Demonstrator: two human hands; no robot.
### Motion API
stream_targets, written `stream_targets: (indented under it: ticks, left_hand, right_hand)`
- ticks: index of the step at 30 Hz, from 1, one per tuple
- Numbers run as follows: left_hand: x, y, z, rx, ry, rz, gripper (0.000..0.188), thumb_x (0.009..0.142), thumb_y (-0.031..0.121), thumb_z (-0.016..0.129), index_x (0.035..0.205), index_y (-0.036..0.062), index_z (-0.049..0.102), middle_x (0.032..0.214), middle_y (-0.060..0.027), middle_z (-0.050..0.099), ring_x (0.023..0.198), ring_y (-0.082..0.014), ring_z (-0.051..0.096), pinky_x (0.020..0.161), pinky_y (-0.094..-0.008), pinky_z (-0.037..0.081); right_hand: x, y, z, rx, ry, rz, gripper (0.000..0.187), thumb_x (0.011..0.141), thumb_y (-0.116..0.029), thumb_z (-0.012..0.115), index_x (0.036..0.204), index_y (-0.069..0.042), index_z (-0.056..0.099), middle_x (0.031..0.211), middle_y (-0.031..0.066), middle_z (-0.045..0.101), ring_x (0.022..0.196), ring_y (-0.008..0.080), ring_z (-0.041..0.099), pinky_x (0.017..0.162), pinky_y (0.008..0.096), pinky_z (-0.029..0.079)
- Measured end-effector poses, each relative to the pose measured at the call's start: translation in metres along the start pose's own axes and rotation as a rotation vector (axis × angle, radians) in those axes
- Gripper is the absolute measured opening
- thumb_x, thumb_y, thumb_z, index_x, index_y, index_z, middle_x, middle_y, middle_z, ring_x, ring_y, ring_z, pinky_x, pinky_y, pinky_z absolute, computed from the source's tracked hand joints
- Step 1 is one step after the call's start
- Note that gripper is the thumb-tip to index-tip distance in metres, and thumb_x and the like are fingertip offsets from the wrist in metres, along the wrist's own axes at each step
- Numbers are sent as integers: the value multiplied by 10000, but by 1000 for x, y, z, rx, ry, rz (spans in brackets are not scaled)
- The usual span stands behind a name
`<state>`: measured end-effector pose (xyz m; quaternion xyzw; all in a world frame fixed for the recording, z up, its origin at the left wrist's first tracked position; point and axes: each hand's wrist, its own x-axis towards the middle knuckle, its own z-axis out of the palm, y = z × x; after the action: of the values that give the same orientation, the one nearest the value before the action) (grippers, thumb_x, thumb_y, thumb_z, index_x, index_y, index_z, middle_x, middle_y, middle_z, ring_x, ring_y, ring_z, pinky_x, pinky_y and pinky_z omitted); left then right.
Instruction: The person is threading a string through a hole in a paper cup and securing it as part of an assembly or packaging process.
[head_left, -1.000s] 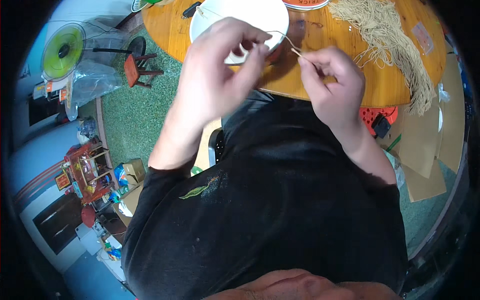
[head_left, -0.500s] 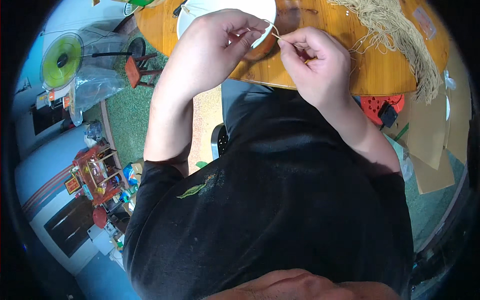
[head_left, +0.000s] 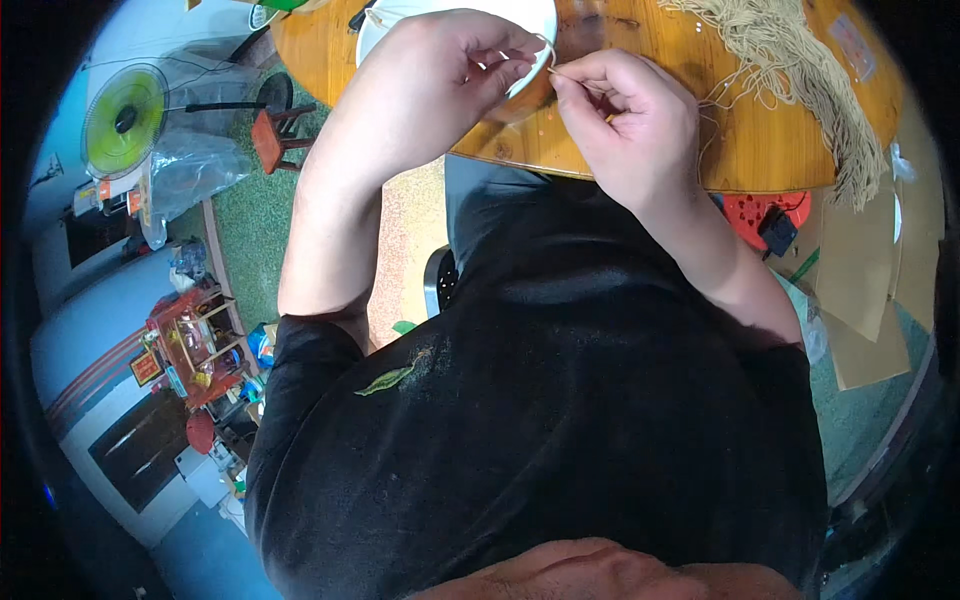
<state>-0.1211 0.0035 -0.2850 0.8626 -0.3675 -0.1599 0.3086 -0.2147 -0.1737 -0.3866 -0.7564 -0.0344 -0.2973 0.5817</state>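
Observation:
A thin beige cord (head_left: 552, 56) runs in a small curve between my two hands above the near edge of the round wooden table (head_left: 545, 150). My left hand (head_left: 425, 90) is bent over the white bowl (head_left: 375, 38), its thumb and fingers closed in a pinch at the cord's left end. My right hand (head_left: 640, 120) pinches the cord between thumb and forefinger, with the other fingers curled in. The left hand covers much of the bowl. A large bundle of beige cords (head_left: 775, 65) lies on the table to the right, its ends hanging over the edge.
Past the table's right edge stand cardboard sheets (head_left: 855, 270). A red stool (head_left: 775, 212) with a dark object on it sits partly under the table. To the left are a small wooden stool (head_left: 268, 140), a green fan (head_left: 125, 120) and clear plastic bags (head_left: 200, 175).
Both hands have shifted slightly; the left elbow has moved a little outward to the left. The right fingertips are a bit farther left, and the cord between the hands shows a shorter curve.

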Motion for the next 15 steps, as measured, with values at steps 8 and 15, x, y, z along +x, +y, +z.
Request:
stream_targets:
  ticks: [8, 15]
  left_hand:
    - [5, -3, 1, 143, -46, 85, 182, 1036, 127, 722, 1166, 0, 739, 964, -81, 776, 873, -149, 742, 767, -308, 601]
    - [1, 0, 6, 131, 138, 185, 88, 984, 98, 735, 1000, 14, 714, 928, -153, 713, 798, -283, 736, 710, -368, 589]
  right_hand:
    - [2, -5, -1, -21, -13, 4, 91, 873, 6, 801, 934, -5, 735, 830, 89, 725, 686, 172, 720, 624, 301, 576]
    - [4, -1, 4, 440, 81, 68, 86, 988, 23, 726, 1074, 28, 723, 1034, 89, 758, 956, 139, 735, 872, 254, 588]
